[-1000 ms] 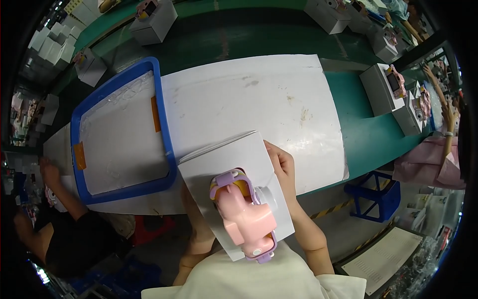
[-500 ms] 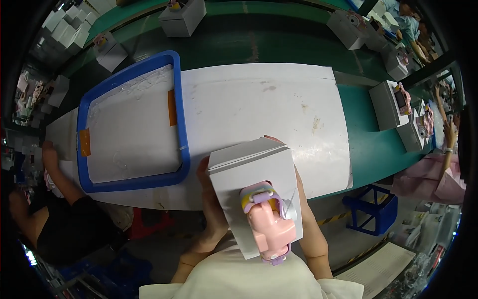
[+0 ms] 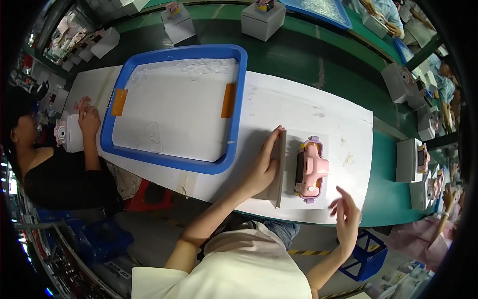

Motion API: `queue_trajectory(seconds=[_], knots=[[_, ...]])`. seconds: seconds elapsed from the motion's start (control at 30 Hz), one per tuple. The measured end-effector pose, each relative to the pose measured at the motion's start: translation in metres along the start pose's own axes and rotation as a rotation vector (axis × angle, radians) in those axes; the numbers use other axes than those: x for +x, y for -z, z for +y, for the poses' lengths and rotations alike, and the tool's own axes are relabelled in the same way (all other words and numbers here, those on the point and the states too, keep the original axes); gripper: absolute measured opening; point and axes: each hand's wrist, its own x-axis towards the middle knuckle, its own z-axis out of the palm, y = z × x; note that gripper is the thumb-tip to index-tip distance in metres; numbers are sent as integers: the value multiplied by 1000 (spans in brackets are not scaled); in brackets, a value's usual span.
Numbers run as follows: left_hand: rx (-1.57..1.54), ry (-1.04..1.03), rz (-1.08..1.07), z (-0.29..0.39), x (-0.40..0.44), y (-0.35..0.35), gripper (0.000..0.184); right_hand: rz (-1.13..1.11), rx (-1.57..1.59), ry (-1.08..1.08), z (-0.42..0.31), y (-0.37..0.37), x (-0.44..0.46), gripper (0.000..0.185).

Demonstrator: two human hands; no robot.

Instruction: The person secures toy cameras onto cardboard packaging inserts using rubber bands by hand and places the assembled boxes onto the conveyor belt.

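Observation:
A white box [image 3: 289, 192] stands on the white board covering the table, with a pink toy camera [image 3: 314, 167] with purple and yellow parts on its top. A raised flap or edge runs along the box's left side. My left hand [image 3: 265, 172] lies against that side, its fingers extended and the palm partly hidden. To the right of the box, my right hand [image 3: 347, 212] is apart from it, with fingers spread and nothing held.
A blue-rimmed tray [image 3: 239, 99] with clear bands inside lies left of the box. Boxes with toy cameras stand on the green surface [image 3: 323, 65] beyond and at right. A person in black [image 3: 69, 179] works at far left. A blue stool [image 3: 368, 256] stands below right.
The box with the pink camera has gone from in front of my body onto the board, further right. My right hand has let go of it. The view has turned left.

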Motion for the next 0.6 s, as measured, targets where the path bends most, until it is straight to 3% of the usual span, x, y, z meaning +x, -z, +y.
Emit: queue_trajectory(seconds=[0.07, 0.1, 0.17, 0.23, 0.27, 0.33, 0.4, 0.43, 0.5, 0.57, 0.6], knots=[[113, -10, 19, 7, -6, 4, 62, -233, 139, -123, 2, 4, -30, 41], [214, -24, 14, 12, -12, 4, 61, -244, 138, -122, 5, -5, -36, 41], [415, -62, -6, 23, -24, 2, 59, -17, 439, -18, 14, -28, -40, 43], [439, -123, 10, 32, -48, 5, 50, 200, 179, -217, 27, -24, -29, 39], [441, -124, 15, 36, -62, 6, 50, 196, 178, -213, 42, -19, -22, 39], [526, -96, -225, 43, -88, 6, 34, 238, -139, -78, 63, -10, -10, 36], [513, -132, -252, 44, -94, -1, 32, 254, 143, -176, 52, -9, 22, 40], [503, -172, -290, 45, -95, -5, 30, 241, 139, -169, 44, -8, 40, 40], [482, -264, -372, 46, -95, -10, 26, -81, 610, -118, 30, -10, 75, 52], [446, -243, -503, 50, -90, -1, 21, -137, 544, -206, -2, -28, 100, 53], [384, -217, -437, 53, -87, 12, 23, -143, 542, -198, -3, -28, 102, 53]])
